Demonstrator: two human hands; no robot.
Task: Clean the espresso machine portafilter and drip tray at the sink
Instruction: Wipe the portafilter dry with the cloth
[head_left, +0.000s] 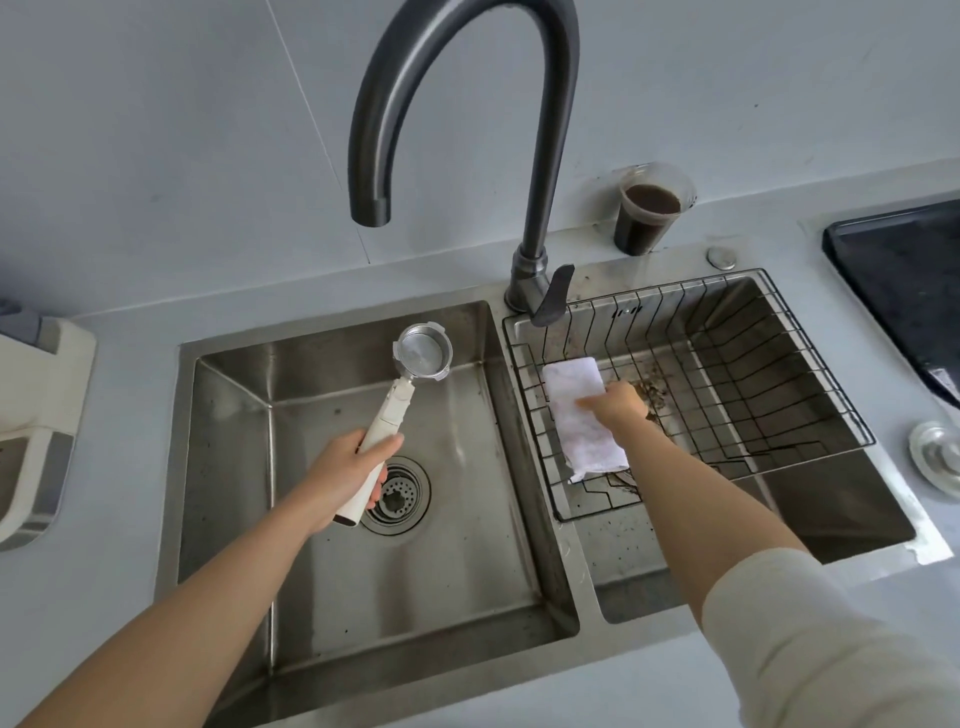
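Two basins make up the stainless sink (535, 467), with one dark gooseneck faucet (540, 156) rising behind the divider, its spout over the left basin. One portafilter (402, 384) is held above the left basin: the left hand (348, 478) is wrapped closed around its cream handle, the round metal basket end pointing away toward the back wall, above one round drain strainer (397, 491). One black wire rack (691, 384) sits in the right basin. One white folded cloth (582, 415) lies in it, and the right hand (618, 405) presses down on the cloth with fingers curled onto it. One clear plastic cup of dark liquid (649, 210) stands on the counter behind the rack.
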